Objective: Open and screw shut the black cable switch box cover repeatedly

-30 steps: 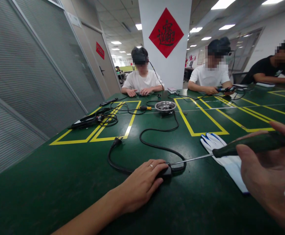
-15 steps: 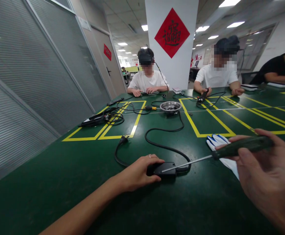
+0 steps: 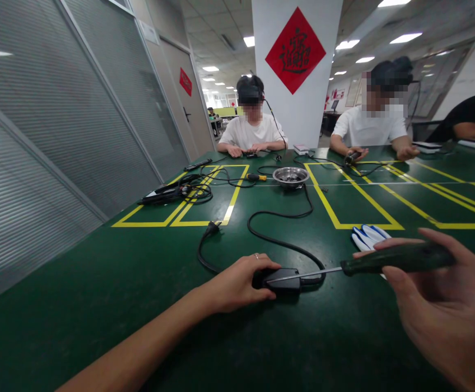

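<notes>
Black and flat-topped, the box lies on the green desk in front of me, its left end between the thumb and fingers of my left hand, pressed in from the near and far sides. My right hand has the dark handle of a screwdriver pinched between thumb and fingers, the forefinger reaching back along it. The shaft slopes low across the box, its tip at the upper face close by my left fingers; I cannot tell whether it bears on a screw or merely rests there. I take the step in hand to be placing that tip, and the next move to call for a steadier brace and a steeper handle, so that it does not skid toward my own fingertips. For room, the handle can rise freely above the desk, but swinging it low and away brings it over the white glove just beyond. A cable bends close around the box's right end and winds off toward the steel bowl, so sliding the box that way would crowd the loop. Beyond my left wrist, the plug lies near the yellow tape.
</notes>
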`<control>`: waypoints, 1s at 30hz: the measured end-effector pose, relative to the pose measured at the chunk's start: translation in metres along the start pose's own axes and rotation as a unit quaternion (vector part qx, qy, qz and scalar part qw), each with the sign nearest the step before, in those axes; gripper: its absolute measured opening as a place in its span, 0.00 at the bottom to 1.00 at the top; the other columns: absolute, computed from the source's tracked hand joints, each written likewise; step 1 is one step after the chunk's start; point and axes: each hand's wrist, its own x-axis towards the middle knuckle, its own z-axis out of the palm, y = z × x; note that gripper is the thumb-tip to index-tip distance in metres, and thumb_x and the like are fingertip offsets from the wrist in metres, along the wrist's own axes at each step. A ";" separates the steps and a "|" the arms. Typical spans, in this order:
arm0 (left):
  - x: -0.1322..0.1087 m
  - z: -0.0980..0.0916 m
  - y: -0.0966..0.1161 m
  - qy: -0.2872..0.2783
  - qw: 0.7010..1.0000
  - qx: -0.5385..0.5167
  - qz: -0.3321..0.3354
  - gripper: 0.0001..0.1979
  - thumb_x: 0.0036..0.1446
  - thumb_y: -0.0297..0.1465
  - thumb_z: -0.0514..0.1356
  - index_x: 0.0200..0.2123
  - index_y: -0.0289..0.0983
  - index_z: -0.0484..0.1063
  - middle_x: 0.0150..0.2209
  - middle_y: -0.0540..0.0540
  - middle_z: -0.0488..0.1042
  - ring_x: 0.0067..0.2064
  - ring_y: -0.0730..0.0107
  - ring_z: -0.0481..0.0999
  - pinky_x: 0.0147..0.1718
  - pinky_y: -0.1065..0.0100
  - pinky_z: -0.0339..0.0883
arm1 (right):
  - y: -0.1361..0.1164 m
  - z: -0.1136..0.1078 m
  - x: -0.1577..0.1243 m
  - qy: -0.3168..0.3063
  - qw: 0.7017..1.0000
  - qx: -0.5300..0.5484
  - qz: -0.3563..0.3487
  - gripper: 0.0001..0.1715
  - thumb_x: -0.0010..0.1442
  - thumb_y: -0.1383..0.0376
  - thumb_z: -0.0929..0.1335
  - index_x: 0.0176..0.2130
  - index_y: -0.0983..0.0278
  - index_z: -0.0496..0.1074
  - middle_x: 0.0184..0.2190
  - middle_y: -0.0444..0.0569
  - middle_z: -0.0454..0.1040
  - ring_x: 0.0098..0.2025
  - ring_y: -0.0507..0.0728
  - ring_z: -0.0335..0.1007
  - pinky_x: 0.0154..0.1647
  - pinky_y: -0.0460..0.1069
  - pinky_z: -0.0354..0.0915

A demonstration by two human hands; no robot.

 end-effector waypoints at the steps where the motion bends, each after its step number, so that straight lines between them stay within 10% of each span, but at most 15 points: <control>1: 0.000 0.000 0.000 0.000 1.000 -0.001 0.001 0.25 0.53 0.34 0.67 0.55 0.41 0.68 0.47 0.46 0.71 0.47 0.61 0.71 0.48 0.63 0.63 | -0.002 -0.001 0.000 -0.010 1.000 0.010 -0.006 0.36 0.51 0.69 0.71 0.58 0.56 0.62 0.44 0.52 0.74 0.43 0.65 0.76 0.47 0.66 0.71; 5: 0.000 0.001 0.001 -0.001 1.000 -0.009 0.006 0.25 0.53 0.33 0.67 0.54 0.42 0.68 0.47 0.47 0.72 0.47 0.62 0.71 0.47 0.63 0.63 | -0.006 -0.007 -0.001 -0.039 0.999 0.025 0.010 0.38 0.54 0.68 0.68 0.62 0.57 0.58 0.54 0.56 0.69 0.51 0.66 0.71 0.54 0.69 0.64; 9: -0.001 0.002 0.001 0.002 1.000 -0.005 -0.008 0.25 0.53 0.34 0.67 0.54 0.41 0.68 0.47 0.46 0.71 0.46 0.61 0.71 0.47 0.62 0.63 | -0.007 -0.014 -0.001 -0.001 0.992 -0.088 -0.091 0.35 0.46 0.67 0.73 0.55 0.56 0.69 0.39 0.51 0.74 0.37 0.63 0.73 0.40 0.63 0.72; 18: 0.000 0.002 0.003 0.009 1.000 -0.016 -0.018 0.24 0.53 0.35 0.67 0.53 0.42 0.69 0.48 0.46 0.71 0.48 0.59 0.71 0.49 0.60 0.63 | -0.010 -0.010 0.005 -0.046 0.996 -0.044 -0.056 0.32 0.48 0.70 0.72 0.52 0.56 0.67 0.39 0.48 0.74 0.37 0.59 0.73 0.40 0.58 0.73; 22: 0.000 0.003 0.001 0.012 1.000 -0.013 -0.019 0.25 0.52 0.35 0.67 0.54 0.42 0.69 0.48 0.46 0.71 0.49 0.59 0.71 0.49 0.60 0.63 | -0.007 -0.007 0.008 -0.101 0.994 0.017 0.038 0.34 0.54 0.66 0.70 0.58 0.55 0.59 0.43 0.50 0.75 0.42 0.61 0.75 0.46 0.61 0.72; 30: -0.001 0.005 0.005 0.013 1.000 0.009 -0.003 0.24 0.54 0.34 0.66 0.54 0.42 0.67 0.48 0.45 0.71 0.49 0.60 0.70 0.50 0.60 0.63 | 0.034 -0.011 0.029 0.070 0.960 0.065 0.264 0.20 0.56 0.52 0.68 0.46 0.59 0.68 0.32 0.43 0.71 0.32 0.52 0.71 0.31 0.48 0.72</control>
